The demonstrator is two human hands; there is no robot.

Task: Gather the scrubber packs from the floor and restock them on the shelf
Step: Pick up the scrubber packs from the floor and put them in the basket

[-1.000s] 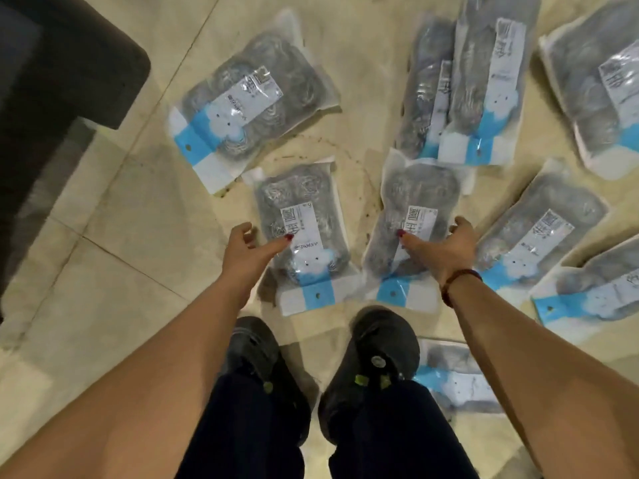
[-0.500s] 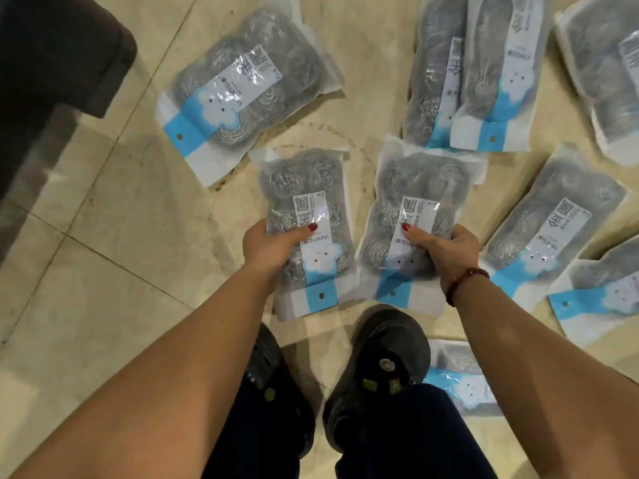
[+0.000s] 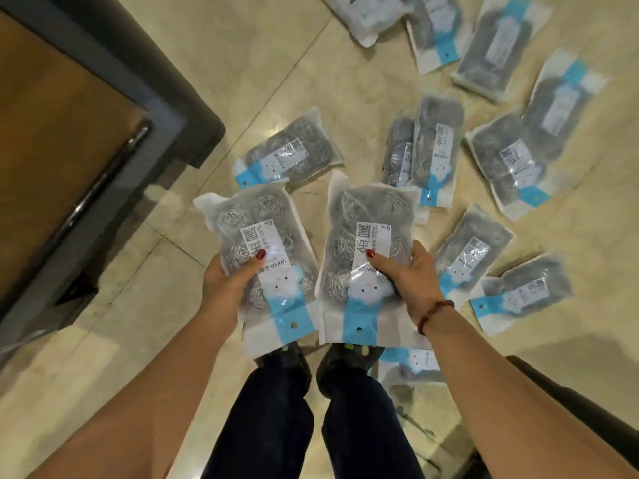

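Pickup stage: left hand grips left pack, right hand right pack; next, shelving; floor packs at 2 o'clock.

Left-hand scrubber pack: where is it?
Head view, centre-left: the left hand grips the scrubber pack above the shoes, beside the second pack in the right hand.

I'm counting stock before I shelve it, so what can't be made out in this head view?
Head view:
- pack by the shoe: mostly covered by the right forearm.
- top pack: cut off by the upper edge, so no sure count.
- fingers of the left hand and right hand: behind the held packs.
- brown furniture: cut by the left edge; maybe not the shelf.
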